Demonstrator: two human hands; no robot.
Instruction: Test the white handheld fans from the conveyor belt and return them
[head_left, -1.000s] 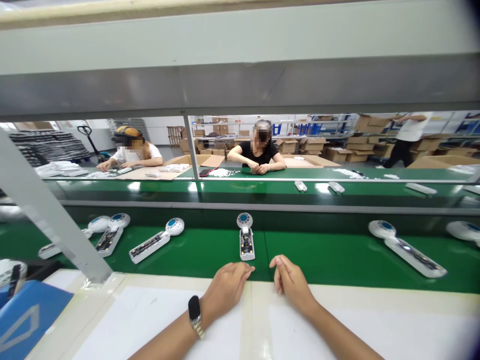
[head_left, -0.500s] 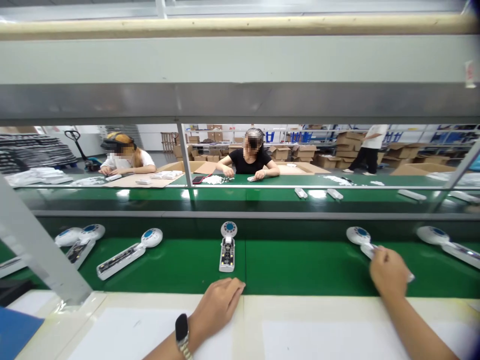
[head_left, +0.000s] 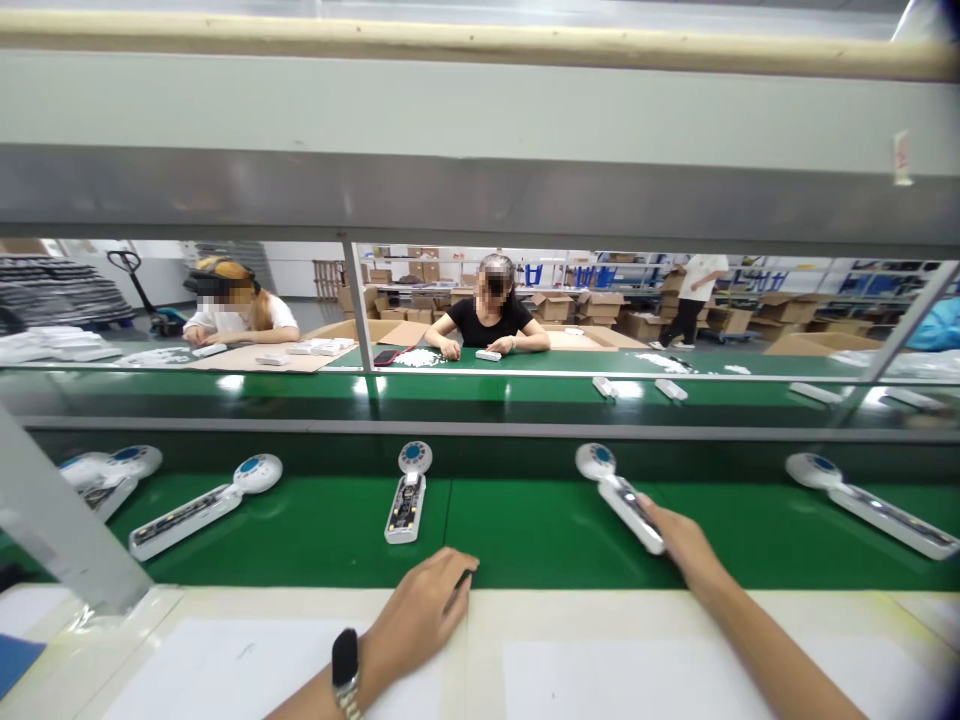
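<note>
On the green belt point(head_left: 517, 545) lie white handheld devices with round heads, blue discs and open handles showing circuit boards. My right hand point(head_left: 686, 540) grips the right side of one such device point(head_left: 630, 512), which lies tilted with its head up and to the left. My left hand point(head_left: 427, 605), with a watch on its wrist, rests at the belt's near edge. Its fingers are loosely bent, thumb a little apart, and nothing shows in them. Just beyond it is another device point(head_left: 406, 505), nearly upright in view. The undersides of both hands are hidden.
More devices lie left point(head_left: 187, 520) and right point(head_left: 874, 505) on the belt. A metal post point(head_left: 71, 520) stands at the left. White sheets point(head_left: 247, 665) cover the near ledge. Across the line, two people sit at work; another person walks behind. A wide shelf beam point(head_left: 480, 200) crosses above.
My right hand has moved left with the device, which shows more of its handle now. The other devices sit farther left in view. My left thumb has parted slightly from the fingers.
</note>
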